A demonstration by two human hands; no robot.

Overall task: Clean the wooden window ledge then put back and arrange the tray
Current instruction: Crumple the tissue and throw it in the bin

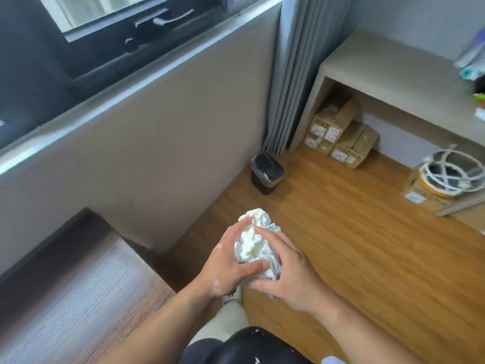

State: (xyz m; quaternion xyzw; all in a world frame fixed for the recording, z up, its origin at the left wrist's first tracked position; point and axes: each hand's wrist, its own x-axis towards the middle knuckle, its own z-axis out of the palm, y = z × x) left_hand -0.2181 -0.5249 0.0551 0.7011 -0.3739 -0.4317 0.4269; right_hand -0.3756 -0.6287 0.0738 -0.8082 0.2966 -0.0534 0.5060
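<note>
A crumpled wad of white tissue (253, 241) is held between both hands above the wooden floor. My left hand (225, 266) cups it from the left with the thumb across its lower part. My right hand (291, 274) wraps it from the right, fingers curled over its top and bottom. The dark wooden ledge (68, 292) lies at the lower left, bare in the part that shows. No tray is in view.
A small black waste bin (266, 173) stands on the floor by the wall under the grey curtain (296, 74). Cardboard boxes (338, 132) sit under a beige desk (393, 72). A box with a round corded object (443, 177) is at the right.
</note>
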